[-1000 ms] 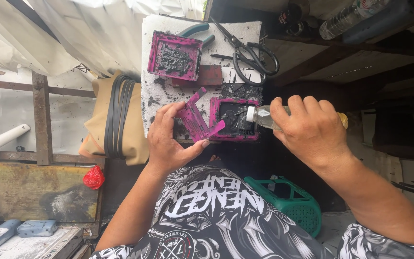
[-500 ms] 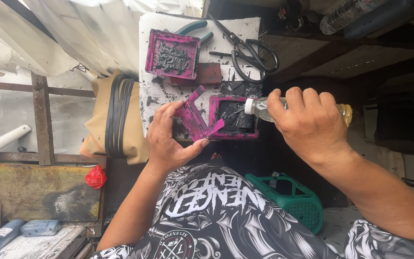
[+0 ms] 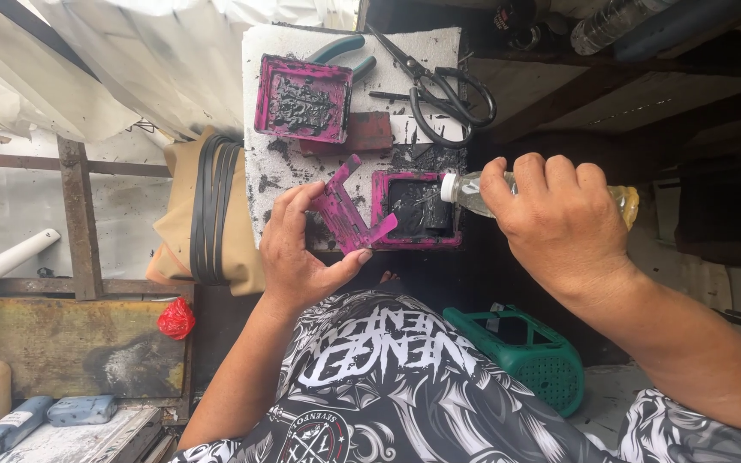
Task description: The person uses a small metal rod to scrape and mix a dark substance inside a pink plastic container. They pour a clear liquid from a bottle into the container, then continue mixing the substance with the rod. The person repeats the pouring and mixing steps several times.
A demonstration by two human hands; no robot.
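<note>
We see the right hand, right of centre, with its fingers curled tight around a small clear plastic bottle lying sideways, its white cap end at the rim of a pink square tray caked with black residue. Left of it, the left hand pinches a pink hinged frame between thumb and fingertips, holding it tilted against the tray's left edge. Both tray and frame sit on a white foam board speckled with black. Higher on the board lie a second pink tray, green-handled pliers and black scissors. Below the right wrist stands a green plastic basket
</note>
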